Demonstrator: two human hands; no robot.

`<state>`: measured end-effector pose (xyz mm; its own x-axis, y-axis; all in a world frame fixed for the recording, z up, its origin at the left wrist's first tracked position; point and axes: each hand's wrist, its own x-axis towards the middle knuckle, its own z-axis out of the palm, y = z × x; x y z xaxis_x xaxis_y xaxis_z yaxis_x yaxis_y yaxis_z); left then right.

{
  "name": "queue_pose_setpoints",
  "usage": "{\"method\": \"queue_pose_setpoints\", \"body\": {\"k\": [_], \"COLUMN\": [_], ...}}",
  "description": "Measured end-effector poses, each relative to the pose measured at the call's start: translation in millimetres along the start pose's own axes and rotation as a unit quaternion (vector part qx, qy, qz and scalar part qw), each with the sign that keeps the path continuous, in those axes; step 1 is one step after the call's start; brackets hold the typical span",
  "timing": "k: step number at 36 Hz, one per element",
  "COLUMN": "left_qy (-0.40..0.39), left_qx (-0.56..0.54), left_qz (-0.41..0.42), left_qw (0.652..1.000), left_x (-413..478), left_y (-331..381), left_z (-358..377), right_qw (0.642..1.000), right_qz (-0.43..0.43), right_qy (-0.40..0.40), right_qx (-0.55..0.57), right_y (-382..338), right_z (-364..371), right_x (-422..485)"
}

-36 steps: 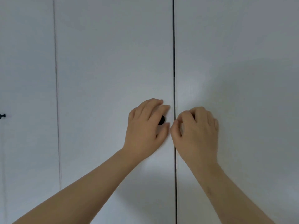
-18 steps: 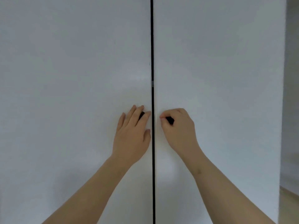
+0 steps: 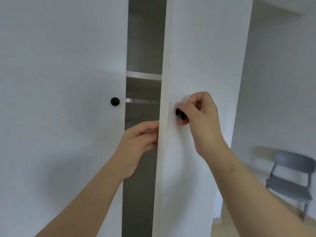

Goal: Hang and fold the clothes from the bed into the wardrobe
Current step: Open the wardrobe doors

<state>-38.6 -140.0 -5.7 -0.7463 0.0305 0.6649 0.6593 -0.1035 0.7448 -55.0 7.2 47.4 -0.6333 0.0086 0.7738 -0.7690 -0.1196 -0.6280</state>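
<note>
The white wardrobe fills the view. Its right door (image 3: 201,57) stands partly open and its left door (image 3: 59,65) is still flush. My right hand (image 3: 200,117) pinches the right door's black knob (image 3: 178,112). My left hand (image 3: 138,142) grips the inner edge of the right door, fingers curled round it. The left door's black knob (image 3: 114,101) is free. Through the gap I see a white shelf (image 3: 144,75) and a metal hanging rail (image 3: 142,100) in a dim interior. No clothes or bed are in view.
A grey chair (image 3: 292,180) stands on the pale wood floor at the lower right, beside a white wall (image 3: 277,82).
The right door has swung open, showing the wardrobe's inside. My left hand left the left knob and moved to the right door's edge. The view has shifted right, bringing the chair in.
</note>
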Motion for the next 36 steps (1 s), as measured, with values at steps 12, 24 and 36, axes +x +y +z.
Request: {"method": "queue_pose_setpoints", "body": {"k": [12, 24, 36], "left_qy": [-0.04, -0.102, -0.109], "left_qx": [-0.029, 0.121, 0.22], "left_qz": [0.071, 0.117, 0.128], "left_qw": [0.996, 0.98, 0.961], "left_x": [-30, -27, -2], "left_y": [0, -29, -60], "left_z": [141, 271, 358], "right_qw": [0.991, 0.986, 0.96], "right_qz": [0.077, 0.122, 0.15], "right_qy": [0.047, 0.11, 0.185], "right_qx": [0.103, -0.025, -0.144], "right_y": [-48, -60, -62], "right_z": [-105, -223, -294], "right_x": [-31, -76, -72]}}
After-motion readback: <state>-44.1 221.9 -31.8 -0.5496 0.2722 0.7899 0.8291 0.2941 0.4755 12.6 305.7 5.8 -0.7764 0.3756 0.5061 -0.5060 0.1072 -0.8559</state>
